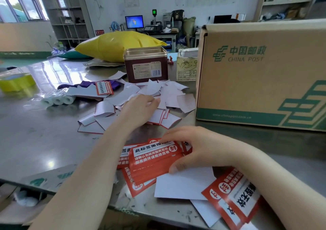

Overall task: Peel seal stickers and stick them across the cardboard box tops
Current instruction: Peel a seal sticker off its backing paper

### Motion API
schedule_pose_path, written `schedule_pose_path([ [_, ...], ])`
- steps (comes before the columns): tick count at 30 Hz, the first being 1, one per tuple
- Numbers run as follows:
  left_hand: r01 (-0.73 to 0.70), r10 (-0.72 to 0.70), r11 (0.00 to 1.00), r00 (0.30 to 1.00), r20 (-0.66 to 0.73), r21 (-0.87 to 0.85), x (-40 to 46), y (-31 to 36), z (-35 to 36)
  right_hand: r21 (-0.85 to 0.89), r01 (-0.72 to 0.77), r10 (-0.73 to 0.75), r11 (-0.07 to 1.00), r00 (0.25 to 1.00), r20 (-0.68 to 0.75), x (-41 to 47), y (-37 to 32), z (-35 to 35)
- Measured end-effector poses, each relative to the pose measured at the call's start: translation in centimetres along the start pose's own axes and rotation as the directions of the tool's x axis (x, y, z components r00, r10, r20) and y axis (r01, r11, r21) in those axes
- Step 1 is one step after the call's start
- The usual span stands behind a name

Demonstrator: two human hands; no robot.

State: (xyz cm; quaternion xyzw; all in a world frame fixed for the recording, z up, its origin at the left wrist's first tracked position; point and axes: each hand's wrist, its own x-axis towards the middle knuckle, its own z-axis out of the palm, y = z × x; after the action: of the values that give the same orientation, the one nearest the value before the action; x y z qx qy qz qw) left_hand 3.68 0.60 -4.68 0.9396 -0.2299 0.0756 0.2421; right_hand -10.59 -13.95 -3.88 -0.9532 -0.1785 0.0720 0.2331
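A stack of red-and-white seal stickers lies near the table's front edge. My right hand grips it, fingers over the top edge and thumb at the lower edge. More stickers lie loose at the front right beside a blank white backing sheet. My left hand reaches forward and rests on a heap of peeled white backing papers; whether it holds one is hidden. A large China Post cardboard box stands at the right.
On the metal table stand a brown tin, a small worn carton, a yellow tape roll, three white paper rolls and a yellow bag. One sticker lies on a sheet stack.
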Motion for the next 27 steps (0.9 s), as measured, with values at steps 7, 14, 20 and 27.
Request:
schedule_pose_path([
  [7,-0.183,0.139,0.935,0.977,-0.164,-0.302,-0.8,2.0,-0.6,0.028,0.012,-0.009,1.000,0.995,-0.104,0.1,0.9,-0.6],
  [14,-0.094,0.167,0.829,0.982,0.083,-0.552,-1.2,3.3,-1.7,0.062,0.014,0.001,0.998,0.971,-0.240,0.3,1.2,-1.2],
  [20,0.022,0.032,0.773,0.997,0.073,-0.634,-2.2,1.8,-0.9,0.109,-0.022,0.059,0.994,0.935,-0.349,0.4,1.1,-1.3],
  [27,0.068,-0.016,0.745,0.996,0.084,-0.664,-2.6,1.8,-1.3,0.157,-0.059,0.096,0.986,0.967,-0.237,-0.4,1.0,-1.3],
])
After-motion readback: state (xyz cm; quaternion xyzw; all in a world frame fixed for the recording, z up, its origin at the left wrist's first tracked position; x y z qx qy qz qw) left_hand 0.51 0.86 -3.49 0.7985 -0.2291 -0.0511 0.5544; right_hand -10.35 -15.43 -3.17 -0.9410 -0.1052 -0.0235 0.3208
